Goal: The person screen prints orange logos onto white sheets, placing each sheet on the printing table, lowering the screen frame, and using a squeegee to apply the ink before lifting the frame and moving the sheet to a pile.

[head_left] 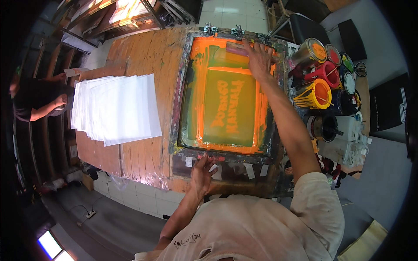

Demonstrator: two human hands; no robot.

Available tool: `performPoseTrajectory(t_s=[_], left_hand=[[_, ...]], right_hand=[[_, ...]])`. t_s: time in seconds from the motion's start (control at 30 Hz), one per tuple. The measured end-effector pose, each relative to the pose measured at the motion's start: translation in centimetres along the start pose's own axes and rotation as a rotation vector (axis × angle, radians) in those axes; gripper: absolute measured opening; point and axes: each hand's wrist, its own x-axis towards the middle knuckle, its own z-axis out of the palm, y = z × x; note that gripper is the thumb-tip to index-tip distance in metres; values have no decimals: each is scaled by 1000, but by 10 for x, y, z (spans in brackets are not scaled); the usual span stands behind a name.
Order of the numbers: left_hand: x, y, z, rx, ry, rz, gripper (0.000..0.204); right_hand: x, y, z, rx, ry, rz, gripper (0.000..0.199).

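A screen-printing frame [176, 126] lies flat on the wooden table in front of me. Its mesh is olive green with orange ink smeared around the borders and over lettering in the middle. At the far end of the mesh is a squeegee [237, 48] with a reddish, ink-stained handle. My right hand [260, 63] is closed over its right end, arm stretched across the frame's right side. By the frame's near edge, my left hand [202, 174] has its fingers apart, the fingertips at the rim. Hinge clamps [237, 31] hold the frame's far edge.
To the left lies a fanned stack of white sheets [117, 108]. Open ink cans, among them a yellow-orange tub [321, 94] and a red pot [327, 75], crowd the table's right side beside plastic bottles [355, 145]. Another person [43, 100] stands beyond the table's left end.
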Motion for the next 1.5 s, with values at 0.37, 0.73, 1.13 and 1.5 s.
performPoseTrajectory(t_s=[0.37,0.73,1.13,1.5], left_hand=[[-9,14,2,29,-178,119,31],[-67,62,41,3,-366,244,21],[69,156,74,1311,461,909,44],[138,202,14,1241,305,890,36]], right_hand=[[-124,-78,-90,289,-49,-160,74],[-226,-117,-257,248,-59,-159,69],[-55,-61,-348,247,259,-197,45],[22,-52,-411,415,-128,65,38]])
